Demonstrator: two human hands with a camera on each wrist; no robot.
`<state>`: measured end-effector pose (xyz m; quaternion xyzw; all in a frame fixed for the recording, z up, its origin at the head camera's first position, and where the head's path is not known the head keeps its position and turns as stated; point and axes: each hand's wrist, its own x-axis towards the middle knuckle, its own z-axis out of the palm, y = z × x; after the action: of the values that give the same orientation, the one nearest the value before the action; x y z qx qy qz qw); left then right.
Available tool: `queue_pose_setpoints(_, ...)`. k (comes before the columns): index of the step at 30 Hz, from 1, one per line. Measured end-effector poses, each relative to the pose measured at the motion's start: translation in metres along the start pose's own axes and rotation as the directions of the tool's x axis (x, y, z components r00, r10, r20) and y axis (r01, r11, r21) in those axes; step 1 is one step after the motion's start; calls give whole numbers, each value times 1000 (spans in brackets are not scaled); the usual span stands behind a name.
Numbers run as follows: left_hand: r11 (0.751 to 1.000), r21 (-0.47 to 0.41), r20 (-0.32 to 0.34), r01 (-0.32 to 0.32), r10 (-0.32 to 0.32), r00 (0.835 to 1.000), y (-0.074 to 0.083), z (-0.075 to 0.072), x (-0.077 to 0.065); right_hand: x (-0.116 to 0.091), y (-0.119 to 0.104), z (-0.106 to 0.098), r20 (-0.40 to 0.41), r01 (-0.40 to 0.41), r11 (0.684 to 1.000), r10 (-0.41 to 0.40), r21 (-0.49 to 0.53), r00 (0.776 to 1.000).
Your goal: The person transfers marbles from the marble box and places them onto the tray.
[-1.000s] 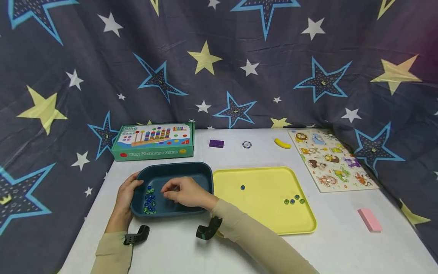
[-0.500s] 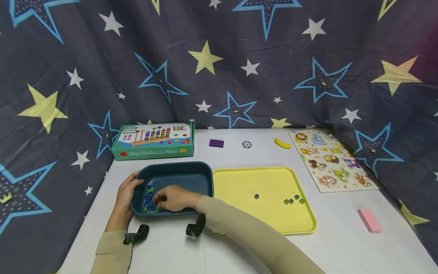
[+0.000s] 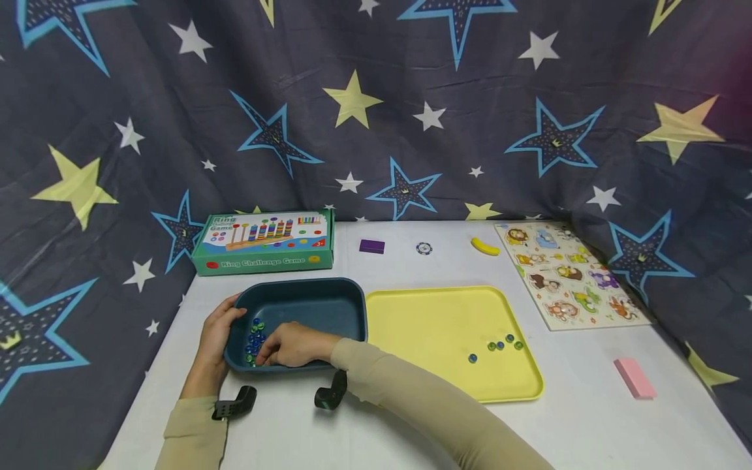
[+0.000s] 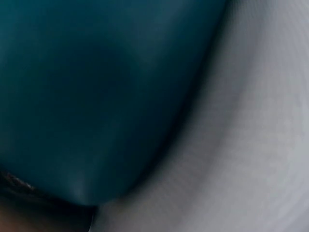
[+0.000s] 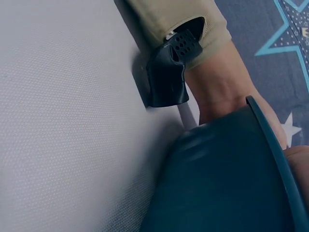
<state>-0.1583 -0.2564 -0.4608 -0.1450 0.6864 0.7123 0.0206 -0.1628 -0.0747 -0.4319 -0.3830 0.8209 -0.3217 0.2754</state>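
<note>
My left hand grips the left end of a dark teal plastic basin, thumb over the rim. A pile of blue and green glass marbles lies at the left end inside it. My right hand reaches into the basin over the near side, fingertips down at the pile's right edge; whether they pinch a marble is hidden. Basin wall fills much of the left wrist view. The right wrist view shows the basin's outer side and part of the left hand and wrist behind it.
Right of the basin lies a yellow tray with a blue marble and several others near its right side. Behind stand a green game box, purple block, poker chip and toy banana. A puzzle board and pink block lie right.
My right hand has moved left and down to the marble pile. A blue marble has rolled right and nearer across the yellow tray. My left hand has stayed on the basin.
</note>
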Motion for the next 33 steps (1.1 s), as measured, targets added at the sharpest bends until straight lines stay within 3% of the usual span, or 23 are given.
queue_pose_setpoints(10,999,-52,9,-2,2,1000,1,2,-1,-4,1,-3,2,48,999,-48,18,999)
queue_pose_setpoints(16,999,-26,-8,19,-20,1000,2,3,-2,-17,3,-9,-116,60,996,-52,68,992)
queue_pose_setpoints(20,1000,-7,-5,14,-14,1000,2,3,-1,-36,7,-20,-215,41,994,-19,98,976)
queue_pose_setpoints(27,1000,-13,-5,24,-24,1000,1,1,0,-78,22,-43,-358,93,981,-26,172,934)
queue_pose_setpoints(33,1000,-23,-5,13,-13,1000,1,1,-1,-121,29,-67,-419,61,953,73,298,905)
